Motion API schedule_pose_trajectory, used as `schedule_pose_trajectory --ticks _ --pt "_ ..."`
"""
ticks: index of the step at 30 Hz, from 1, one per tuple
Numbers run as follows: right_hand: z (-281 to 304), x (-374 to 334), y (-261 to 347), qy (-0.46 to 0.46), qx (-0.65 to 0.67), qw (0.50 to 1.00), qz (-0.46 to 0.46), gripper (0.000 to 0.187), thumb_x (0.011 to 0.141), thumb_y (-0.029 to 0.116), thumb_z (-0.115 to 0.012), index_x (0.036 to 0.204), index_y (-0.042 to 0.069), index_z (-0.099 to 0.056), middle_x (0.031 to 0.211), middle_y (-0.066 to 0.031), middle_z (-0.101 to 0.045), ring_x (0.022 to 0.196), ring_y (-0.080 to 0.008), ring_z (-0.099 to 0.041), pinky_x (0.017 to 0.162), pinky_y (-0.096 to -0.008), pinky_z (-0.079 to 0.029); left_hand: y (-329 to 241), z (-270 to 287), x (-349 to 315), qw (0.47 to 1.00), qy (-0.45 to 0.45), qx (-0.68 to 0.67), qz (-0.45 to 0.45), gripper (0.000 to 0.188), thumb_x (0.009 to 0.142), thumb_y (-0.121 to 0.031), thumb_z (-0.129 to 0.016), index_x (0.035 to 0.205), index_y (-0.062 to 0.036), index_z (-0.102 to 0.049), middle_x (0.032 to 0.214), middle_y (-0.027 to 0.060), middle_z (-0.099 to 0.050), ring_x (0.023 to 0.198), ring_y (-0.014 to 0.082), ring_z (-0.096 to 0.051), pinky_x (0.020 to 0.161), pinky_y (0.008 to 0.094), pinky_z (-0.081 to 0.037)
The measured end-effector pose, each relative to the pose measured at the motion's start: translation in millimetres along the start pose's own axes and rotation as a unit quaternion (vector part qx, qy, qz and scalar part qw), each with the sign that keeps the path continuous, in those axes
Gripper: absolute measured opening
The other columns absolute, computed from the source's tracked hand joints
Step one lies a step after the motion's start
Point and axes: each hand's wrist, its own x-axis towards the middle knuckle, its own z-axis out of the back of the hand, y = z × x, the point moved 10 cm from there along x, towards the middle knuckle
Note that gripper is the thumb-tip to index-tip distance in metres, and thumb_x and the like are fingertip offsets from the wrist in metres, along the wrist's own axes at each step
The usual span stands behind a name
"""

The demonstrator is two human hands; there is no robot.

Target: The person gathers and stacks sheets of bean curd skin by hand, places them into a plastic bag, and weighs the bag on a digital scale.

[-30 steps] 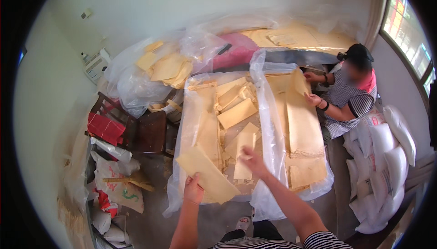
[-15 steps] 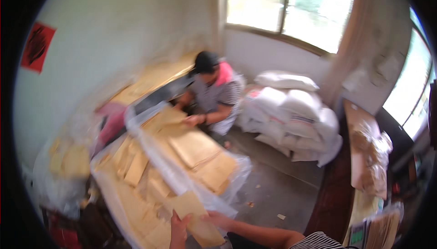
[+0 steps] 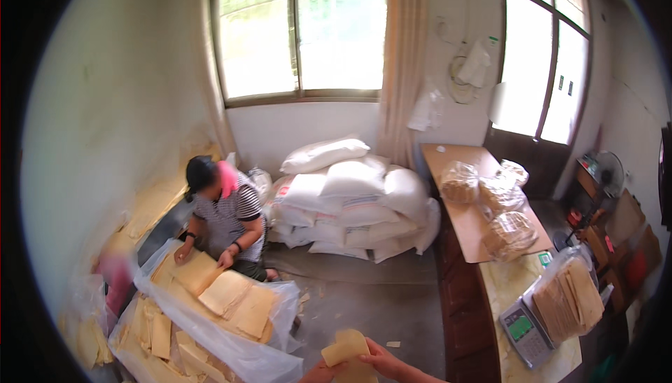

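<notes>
At the lower edge, my left hand [image 3: 322, 372] and my right hand [image 3: 383, 360] both grip a folded pale-yellow sheet [image 3: 347, 345]. One part of the sheet bends over towards the left, and another hangs down between the hands. The fingers of both hands are closed on it, partly cut off by the picture's edge. To the left, loose yellow sheets [image 3: 161, 335] of the same look lie in a plastic-lined container. Beyond them, stacked flat sheets [image 3: 225, 292] rest on clear plastic sheeting [image 3: 280, 316].
A person [image 3: 225, 208] in a striped top sits behind the stacks, hands on sheets. White sacks [image 3: 350, 197] are piled under the window. On the right, a long table [image 3: 500, 285] carries bagged bundles [image 3: 511, 236], a digital scale [image 3: 526, 334] and a bag of sheets [image 3: 565, 295] on it.
My view has swung right, bringing the table and scale into fuller sight. The sheet, held long and flat before, is now bent over between my hands. The co-worker's hands have lowered onto the sheets.
</notes>
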Motion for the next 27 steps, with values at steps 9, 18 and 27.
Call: schedule_pose_trajectory --ticks 9,18,27 --pt "190.8 -187.1 71.6 -0.156 -0.133 0.978 0.047 0.04 0.095 0.023 -0.05 0.13 0.004 -0.045 0.107 -0.0052 -0.06 0.099 -0.0139 -0.056 0.086 -0.0304 -0.046 -2.1 -287.2 113.4 0.988 0.097 -0.119 -0.008 0.05 0.081 0.003 -0.059 0.129 -0.0051 -0.046 0.117 0.0105 -0.058 0.108 0.0249 -0.057 0.092 0.0392 -0.049" --pt "312.0 -508.0 274.8 -0.552 -0.45 0.696 0.093 0.047 0.086 0.017 -0.057 0.131 0.01 -0.046 0.084 -0.0181 -0.063 0.079 -0.0278 -0.063 0.071 -0.0395 -0.049 38.2 -612.0 172.1 0.954 0.232 -0.192 0.001 0.055 0.087 -0.002 -0.057 0.137 -0.004 -0.032 0.12 0.0116 -0.053 0.11 0.0212 -0.054 0.092 0.0357 -0.047" --pt "449.0 -589.6 297.4 -0.549 -0.597 0.584 -0.038 0.042 0.085 0.02 -0.056 0.125 0.01 -0.05 0.097 -0.0193 -0.065 0.088 -0.0347 -0.063 0.077 -0.0428 -0.049 153.6 -692.3 173.1 0.943 0.261 -0.037 0.202 0.055 0.086 -0.012 -0.063 0.133 -0.0044 -0.035 0.12 0.0082 -0.044 0.106 0.0198 -0.052 0.089 0.0366 -0.048"
